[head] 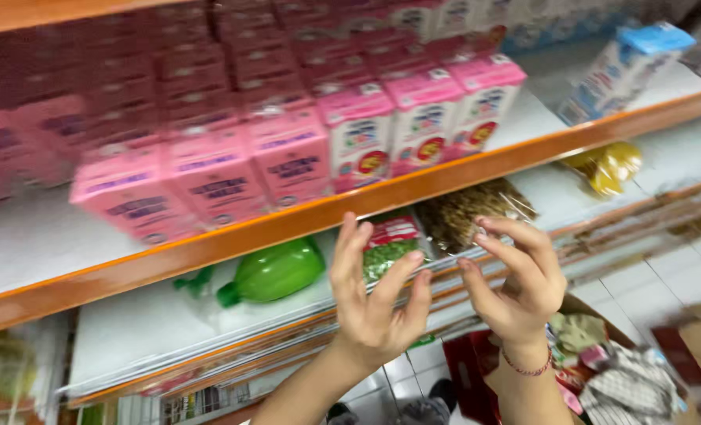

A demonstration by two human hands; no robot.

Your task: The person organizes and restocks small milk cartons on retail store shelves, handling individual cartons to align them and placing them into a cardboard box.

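My left hand (374, 295) is raised in front of the lower shelf, fingers spread, its fingertips touching a clear packet of green peas with a red label (390, 245). My right hand (520, 279), with a red thread bracelet at the wrist, is open too, its fingers touching a clear bag of brown grains (464, 212) next to the pea packet. Neither hand closes around anything. The picture is blurred by motion.
Rows of pink cartons (287, 149) fill the upper white shelf with an orange edge (413, 185). A blue and white carton (622, 71) stands at the right. A green bottle (276, 271) lies on the lower shelf, a yellow packet (606, 165) farther right. A cardboard box of mixed goods (602, 370) sits on the tiled floor.
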